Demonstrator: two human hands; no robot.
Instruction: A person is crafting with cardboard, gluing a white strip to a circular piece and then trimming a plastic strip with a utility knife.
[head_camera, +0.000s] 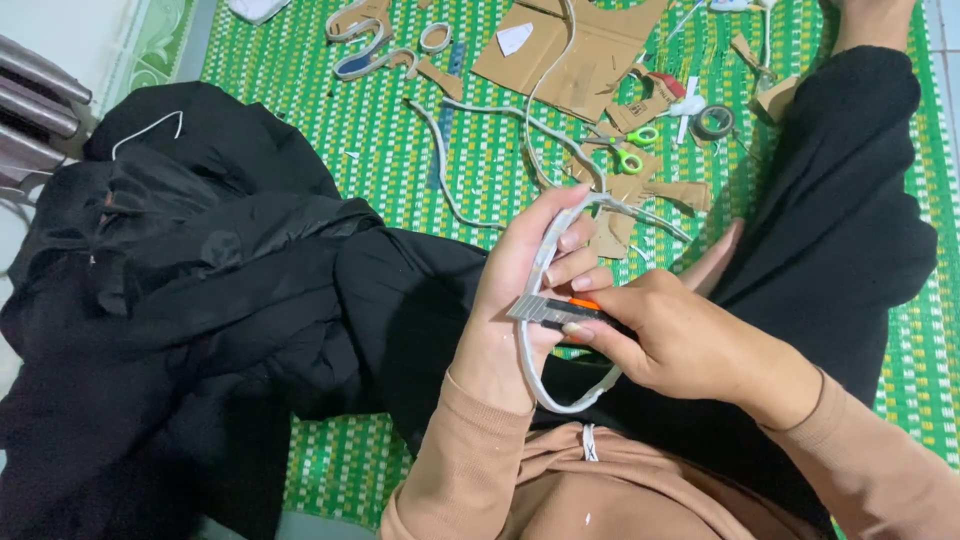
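Green woven mat (380, 170) lies under everything, with black cloth (180, 300) heaped across my lap and to my left. Cardboard (570, 50) pieces sit farther out on the mat, near green-handled scissors (628, 158) and a tape roll (714, 122). My left hand (520, 300) closes its grip around a bent white strip (545, 255), held above my lap. My right hand (670, 335) pinches an orange knife (565, 310), its blade touching the strip.

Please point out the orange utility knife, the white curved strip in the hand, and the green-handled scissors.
orange utility knife (545, 310), head view, on its grey blade
white curved strip (548, 392), head view, lower loop
green-handled scissors (628, 159), head view, on a handle ring
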